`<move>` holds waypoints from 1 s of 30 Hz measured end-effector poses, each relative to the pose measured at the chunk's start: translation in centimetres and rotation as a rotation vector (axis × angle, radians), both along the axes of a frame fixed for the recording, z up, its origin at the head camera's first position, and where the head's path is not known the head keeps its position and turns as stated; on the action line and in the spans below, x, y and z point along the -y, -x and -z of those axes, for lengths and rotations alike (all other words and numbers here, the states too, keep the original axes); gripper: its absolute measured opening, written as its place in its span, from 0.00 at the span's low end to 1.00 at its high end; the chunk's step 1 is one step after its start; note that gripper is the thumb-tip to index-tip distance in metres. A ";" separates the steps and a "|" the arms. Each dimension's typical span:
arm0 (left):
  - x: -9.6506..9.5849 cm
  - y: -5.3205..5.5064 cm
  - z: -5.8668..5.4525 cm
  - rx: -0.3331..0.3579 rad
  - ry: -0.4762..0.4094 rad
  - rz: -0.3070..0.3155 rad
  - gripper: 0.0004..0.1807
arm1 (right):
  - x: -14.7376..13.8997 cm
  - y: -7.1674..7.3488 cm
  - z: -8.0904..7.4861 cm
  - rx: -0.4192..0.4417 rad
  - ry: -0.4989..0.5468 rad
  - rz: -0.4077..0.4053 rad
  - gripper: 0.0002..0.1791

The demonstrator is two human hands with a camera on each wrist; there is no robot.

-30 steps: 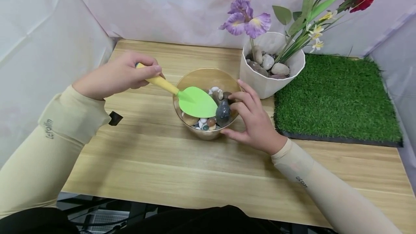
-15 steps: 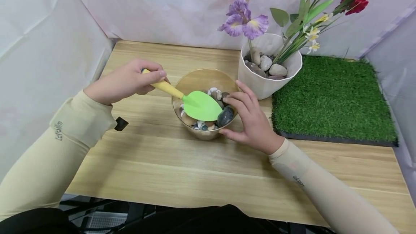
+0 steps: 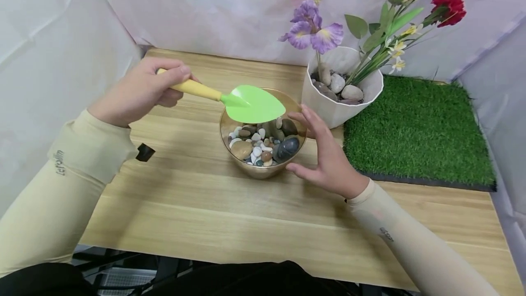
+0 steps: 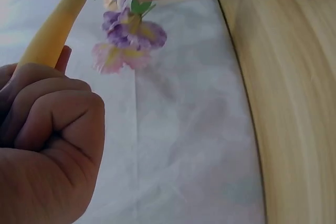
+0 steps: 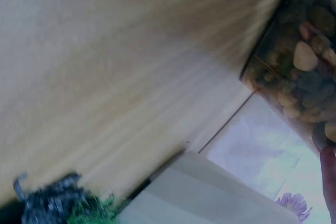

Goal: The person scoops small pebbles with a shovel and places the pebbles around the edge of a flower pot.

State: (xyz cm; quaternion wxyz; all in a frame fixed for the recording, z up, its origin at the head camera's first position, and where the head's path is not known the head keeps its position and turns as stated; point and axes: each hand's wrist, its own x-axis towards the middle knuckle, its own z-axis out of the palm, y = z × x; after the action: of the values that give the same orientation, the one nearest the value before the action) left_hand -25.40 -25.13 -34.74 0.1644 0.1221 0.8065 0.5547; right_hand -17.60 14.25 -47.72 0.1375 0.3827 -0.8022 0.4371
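Note:
My left hand [image 3: 144,88] grips the yellow handle of a small green garden trowel [image 3: 255,106]. The trowel's blade hangs above the far side of an amber see-through bowl [image 3: 263,175], and its visible face is bare. Mixed pebbles lie in the bowl: white ones, a tan stone [image 3: 241,150] and a dark grey stone [image 3: 287,148] among them. My right hand [image 3: 328,159] holds the bowl's right side, thumb near the front and fingers toward the back. In the left wrist view the curled fingers [image 4: 63,108] wrap the handle. Only a fingertip [image 5: 328,177] shows by the bowl in the right wrist view.
Right behind the bowl stands a white pot [image 3: 328,113] with artificial flowers [image 3: 314,31] and stones. An artificial grass mat [image 3: 419,136] lies to the right on the wooden table [image 3: 230,223]. Pale fabric walls [image 3: 205,13] enclose the back and sides.
The trowel has risen off the pebbles, moving up and back with my left hand. My right fingers have left the dark stone inside for the bowl's side, and more pebbles are visible.

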 end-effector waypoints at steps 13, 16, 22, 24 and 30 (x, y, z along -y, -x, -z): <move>-3.7 -1.6 -2.8 -0.229 0.444 0.218 0.16 | -0.2 0.2 -0.2 -0.024 -0.010 -0.012 0.53; -4.6 -1.5 -1.8 -0.199 0.415 0.242 0.16 | -0.1 0.1 -0.1 -0.009 -0.025 -0.018 0.53; -5.3 -1.5 0.3 -0.137 0.306 0.187 0.16 | -0.3 -0.2 -0.5 0.029 -0.047 -0.023 0.52; -5.1 -1.5 1.1 -0.112 0.259 0.156 0.16 | -0.3 -0.3 -0.9 0.030 -0.067 -0.009 0.52; -4.3 -1.5 2.9 0.039 0.079 0.092 0.16 | -0.5 -0.3 -2.0 -0.023 -0.109 0.012 0.48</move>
State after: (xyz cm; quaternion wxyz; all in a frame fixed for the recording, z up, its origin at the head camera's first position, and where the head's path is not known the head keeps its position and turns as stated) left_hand -23.91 -20.82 -37.62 0.2100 0.1417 0.8179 0.5167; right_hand -17.32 14.76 -45.77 0.1281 0.3899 -0.8256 0.3873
